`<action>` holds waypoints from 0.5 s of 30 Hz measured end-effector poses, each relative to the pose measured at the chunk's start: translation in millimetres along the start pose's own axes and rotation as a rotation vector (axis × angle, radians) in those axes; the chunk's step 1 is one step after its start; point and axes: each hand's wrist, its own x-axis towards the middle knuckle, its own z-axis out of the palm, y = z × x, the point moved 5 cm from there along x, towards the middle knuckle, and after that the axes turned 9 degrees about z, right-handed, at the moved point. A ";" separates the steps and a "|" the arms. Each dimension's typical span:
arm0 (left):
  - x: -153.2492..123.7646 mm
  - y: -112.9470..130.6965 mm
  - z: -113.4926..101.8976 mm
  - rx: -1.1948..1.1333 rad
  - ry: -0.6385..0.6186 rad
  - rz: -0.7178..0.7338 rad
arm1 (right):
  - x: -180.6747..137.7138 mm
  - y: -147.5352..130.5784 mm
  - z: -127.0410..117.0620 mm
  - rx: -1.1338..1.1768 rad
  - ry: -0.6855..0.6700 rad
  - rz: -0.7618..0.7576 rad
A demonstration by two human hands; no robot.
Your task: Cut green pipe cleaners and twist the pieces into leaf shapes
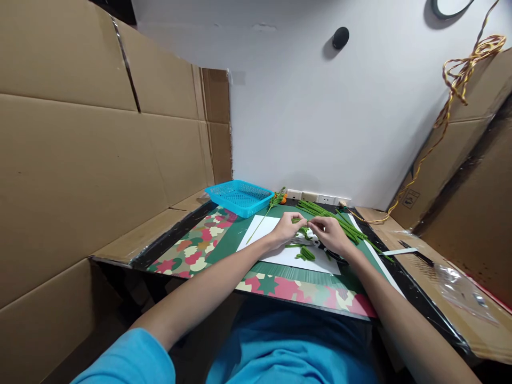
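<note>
Head view: left hand (pixel 285 229) and right hand (pixel 332 234) met over the white sheet (pixel 280 256) mid-bench, each grip narrow, fingertips pinched on one green stem (pixel 307 219) between them. Stem looked fuzzy, thin and very light; probably bendy and shape-holding, not fragile or slippery. Best taken by fingertip pinch close to where it bends.

Bent green pieces (pixel 306 254) lay on the sheet just below the hands. Loose stem pile (pixel 342 223) sat right behind the right hand, easy to snag. Blue basket (pixel 240 198) far left, well apart. Camouflage mat (pixel 192 248) covered the bench; cardboard walls (pixel 80 160) closed in both sides.
</note>
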 end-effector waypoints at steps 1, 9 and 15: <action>0.0 -0.9 0.1 -0.050 0.011 -0.035 | 0.5 0.3 -0.7 0.053 -0.009 0.011; 2.6 -2.0 2.9 -0.418 -0.048 -0.207 | 2.4 -2.4 -7.7 0.463 -0.058 0.055; 1.1 -1.8 4.3 -0.445 -0.113 -0.236 | 0.9 -2.4 -4.4 0.241 -0.014 0.029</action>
